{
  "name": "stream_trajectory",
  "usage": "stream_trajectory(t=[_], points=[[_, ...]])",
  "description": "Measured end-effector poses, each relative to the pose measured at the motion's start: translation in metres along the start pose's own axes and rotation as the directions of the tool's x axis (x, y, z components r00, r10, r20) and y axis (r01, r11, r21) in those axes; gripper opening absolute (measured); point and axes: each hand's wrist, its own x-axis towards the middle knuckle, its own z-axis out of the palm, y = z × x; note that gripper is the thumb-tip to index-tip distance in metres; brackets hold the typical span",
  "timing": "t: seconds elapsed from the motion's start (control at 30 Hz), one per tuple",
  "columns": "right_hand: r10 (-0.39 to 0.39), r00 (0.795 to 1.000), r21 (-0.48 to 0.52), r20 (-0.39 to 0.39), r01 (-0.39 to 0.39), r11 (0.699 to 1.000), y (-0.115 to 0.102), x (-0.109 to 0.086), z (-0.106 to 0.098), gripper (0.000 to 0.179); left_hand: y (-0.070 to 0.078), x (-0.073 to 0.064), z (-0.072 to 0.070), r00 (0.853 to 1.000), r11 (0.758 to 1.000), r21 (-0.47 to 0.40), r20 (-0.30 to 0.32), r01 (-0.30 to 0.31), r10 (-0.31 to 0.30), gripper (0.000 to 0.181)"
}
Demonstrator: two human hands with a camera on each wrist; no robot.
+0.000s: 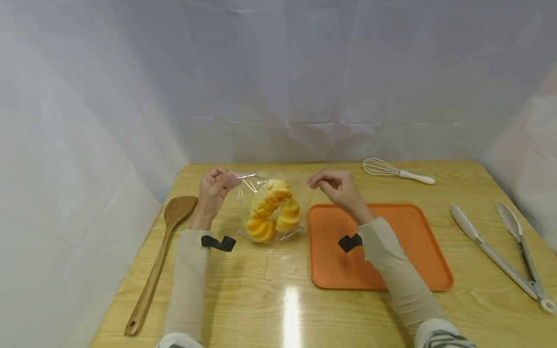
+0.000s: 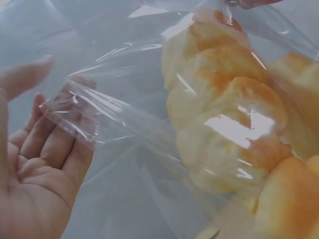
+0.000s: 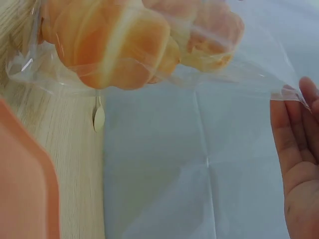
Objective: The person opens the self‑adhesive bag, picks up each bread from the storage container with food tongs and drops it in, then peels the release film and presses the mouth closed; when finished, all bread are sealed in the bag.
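Between both hands hangs a clear plastic bag (image 2: 124, 94) with several yellow-brown bread rolls (image 1: 262, 229) inside, ridged and twisted. The left hand (image 1: 214, 186) holds the bag's upper left corner; in the left wrist view the film lies over its fingers (image 2: 55, 144). The right hand (image 1: 339, 188) pinches the opposite upper corner, with thumb and fingertips at the film's edge in the right wrist view. The rolls (image 3: 109, 45) sit low in the bag, which is stretched between the hands. Whether the bag's bottom touches the table, I cannot tell.
An orange tray (image 1: 409, 251) lies under the right forearm. A wooden spatula (image 1: 158, 258) is left of the left arm. A whisk (image 1: 400, 172) lies at the back right, and spread tongs (image 1: 505, 261) at the far right. White sheeting (image 1: 304, 77) surrounds the wooden table (image 1: 243, 309).
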Motion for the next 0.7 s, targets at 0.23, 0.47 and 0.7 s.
stream_trajectory(t=[0.23,0.47,0.7], points=[[-0.063,0.997,-0.022,-0.049,0.062,0.998,0.002,0.0,0.002,0.026,0.003,0.0,-0.002,1.0,0.988,0.155,0.006,0.019,-0.02,0.026],[-0.117,0.991,-0.053,-0.064,0.113,0.992,0.005,0.0,0.002,0.022,0.006,0.003,0.005,0.999,0.943,0.333,-0.038,0.019,-0.006,0.024],[0.028,0.997,-0.136,-0.07,-0.037,0.99,0.0,-0.001,0.009,0.011,0.001,0.0,0.009,0.999,0.96,0.281,-0.027,-0.013,0.022,0.03]])
